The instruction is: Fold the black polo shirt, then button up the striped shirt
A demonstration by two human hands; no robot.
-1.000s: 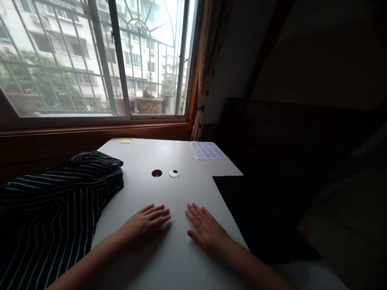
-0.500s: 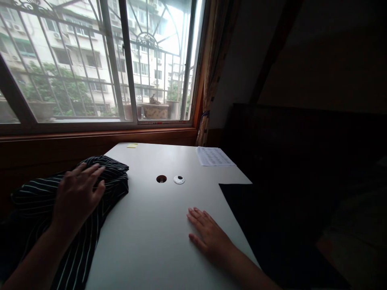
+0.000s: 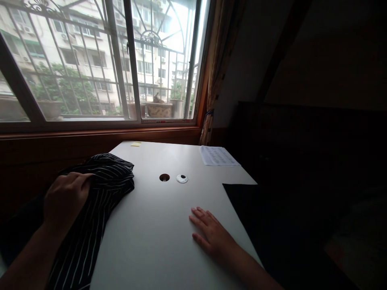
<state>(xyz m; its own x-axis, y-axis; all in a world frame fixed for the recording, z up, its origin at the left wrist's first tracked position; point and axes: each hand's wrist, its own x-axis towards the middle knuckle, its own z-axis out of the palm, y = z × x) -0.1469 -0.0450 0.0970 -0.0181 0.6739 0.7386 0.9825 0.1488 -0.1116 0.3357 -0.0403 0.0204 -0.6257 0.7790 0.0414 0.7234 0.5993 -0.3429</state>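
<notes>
A black garment with thin white stripes (image 3: 99,189) lies bunched over the left edge of a white table (image 3: 151,241). My left hand (image 3: 65,199) rests on top of it with the fingers curled down into the cloth, gripping a fold. My right hand (image 3: 211,233) lies flat on the table near its right edge, fingers stretched out and holding nothing.
A round cable hole (image 3: 164,177) and its loose cap (image 3: 182,179) sit mid-table. A printed sheet (image 3: 218,156) lies at the far right corner, a yellow note (image 3: 136,143) at the far edge. Beyond is a barred window (image 3: 99,60); dark furniture (image 3: 302,161) stands to the right.
My left hand left the table beside the right hand, swung left over the striped garment with fingers spread, and has now closed on the cloth. The right hand stayed flat.
</notes>
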